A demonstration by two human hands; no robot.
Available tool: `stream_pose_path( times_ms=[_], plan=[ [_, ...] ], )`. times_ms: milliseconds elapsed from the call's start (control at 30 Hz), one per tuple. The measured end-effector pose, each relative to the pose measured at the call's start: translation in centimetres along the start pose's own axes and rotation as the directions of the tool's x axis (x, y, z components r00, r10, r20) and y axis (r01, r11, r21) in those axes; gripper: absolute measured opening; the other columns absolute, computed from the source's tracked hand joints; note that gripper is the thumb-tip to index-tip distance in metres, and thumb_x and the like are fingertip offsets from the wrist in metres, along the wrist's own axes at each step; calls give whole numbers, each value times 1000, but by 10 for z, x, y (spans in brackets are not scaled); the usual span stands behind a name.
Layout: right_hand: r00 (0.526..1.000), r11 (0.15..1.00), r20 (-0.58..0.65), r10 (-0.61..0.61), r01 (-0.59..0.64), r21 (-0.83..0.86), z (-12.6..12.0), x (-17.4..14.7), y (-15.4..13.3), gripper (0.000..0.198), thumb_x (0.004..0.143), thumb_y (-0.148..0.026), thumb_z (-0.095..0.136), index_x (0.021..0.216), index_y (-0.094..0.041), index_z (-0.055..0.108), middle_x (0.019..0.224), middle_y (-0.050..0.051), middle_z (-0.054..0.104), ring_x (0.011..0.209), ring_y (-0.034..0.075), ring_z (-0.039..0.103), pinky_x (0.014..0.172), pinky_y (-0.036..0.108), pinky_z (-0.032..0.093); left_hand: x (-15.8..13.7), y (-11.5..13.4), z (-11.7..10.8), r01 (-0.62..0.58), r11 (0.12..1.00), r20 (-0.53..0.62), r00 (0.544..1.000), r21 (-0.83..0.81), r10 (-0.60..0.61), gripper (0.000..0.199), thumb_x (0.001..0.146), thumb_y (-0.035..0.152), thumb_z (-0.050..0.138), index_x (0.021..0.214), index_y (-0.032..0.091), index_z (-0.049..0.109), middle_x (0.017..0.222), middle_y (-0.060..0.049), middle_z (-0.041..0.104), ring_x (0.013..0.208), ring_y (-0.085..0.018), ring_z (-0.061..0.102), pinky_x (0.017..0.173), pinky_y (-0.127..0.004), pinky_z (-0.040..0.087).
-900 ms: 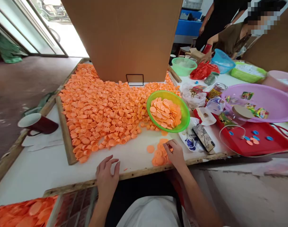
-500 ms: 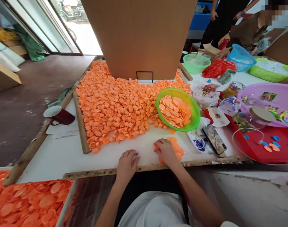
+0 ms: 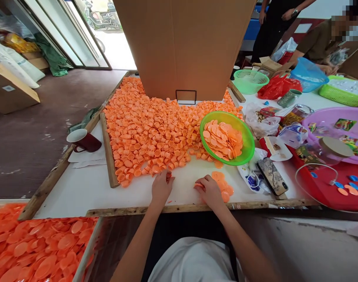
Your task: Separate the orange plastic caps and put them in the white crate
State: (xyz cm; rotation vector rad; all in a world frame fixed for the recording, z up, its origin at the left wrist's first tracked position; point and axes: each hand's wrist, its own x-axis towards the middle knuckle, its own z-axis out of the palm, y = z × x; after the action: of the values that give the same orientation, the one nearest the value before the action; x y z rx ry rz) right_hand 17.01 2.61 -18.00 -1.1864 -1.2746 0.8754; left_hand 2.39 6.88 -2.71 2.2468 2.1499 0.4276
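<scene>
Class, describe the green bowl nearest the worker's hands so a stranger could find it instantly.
Start at the tall cardboard box behind the heap of orange caps. At the heap's right edge sits the green bowl. Unlike the green baskets farther back, it holds flat orange discs.

We saw a dark red mug (image 3: 84,141) sitting left of the wooden frame, a tall cardboard box (image 3: 184,47) at the back, a phone (image 3: 272,176) face-up beside a red tray (image 3: 331,188), a purple basin (image 3: 334,125) behind it, and a green mesh basket (image 3: 251,80) further back near a blue tub (image 3: 308,74).
</scene>
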Motion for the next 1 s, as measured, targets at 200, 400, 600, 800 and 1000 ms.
stream_pose_path(
  times_ms=[200,400,600,800,1000],
  plan=[
    [998,953,-42,54,-39,299,-5,4,1,16,85,-34,61,77,-21,66,79,3,59,69,15,55,64,29,45,-36,1,-13,175,870,70,985,-462,-161,32,78,39,61,100,16,54,80,-2,61,71,-15,63,73,-33,54],
    [980,751,83,181,-192,632,10,-6,-3,23,82,-43,61,84,-20,61,72,2,61,63,14,56,59,28,49,-63,24,-20,376,252,270,888,-892,-372,42,56,32,86,84,15,58,79,1,63,69,-9,62,76,-27,57],
    [954,467,292,63,-287,836,11,-4,-60,24,74,-39,72,84,-21,60,72,-2,62,60,11,56,59,26,50,-79,46,-20,402,210,319,885,-891,-338,37,59,33,85,81,16,61,82,0,64,71,-10,62,66,-21,55],
    [946,461,318,62,-310,832,13,-1,-62,25,71,-35,75,85,-21,60,75,-3,62,64,10,57,61,24,48,-85,43,-13,342,286,250,916,-895,-312,30,66,35,79,85,17,64,80,0,64,73,-11,62,70,-21,52],
    [943,526,315,107,-323,787,32,-5,-52,42,65,-41,78,101,-25,65,92,0,66,76,14,60,68,27,49,-81,10,-8,418,450,290,899,-789,-328,45,60,46,81,93,19,65,92,-4,69,88,-22,65,69,-26,55]
  ],
)
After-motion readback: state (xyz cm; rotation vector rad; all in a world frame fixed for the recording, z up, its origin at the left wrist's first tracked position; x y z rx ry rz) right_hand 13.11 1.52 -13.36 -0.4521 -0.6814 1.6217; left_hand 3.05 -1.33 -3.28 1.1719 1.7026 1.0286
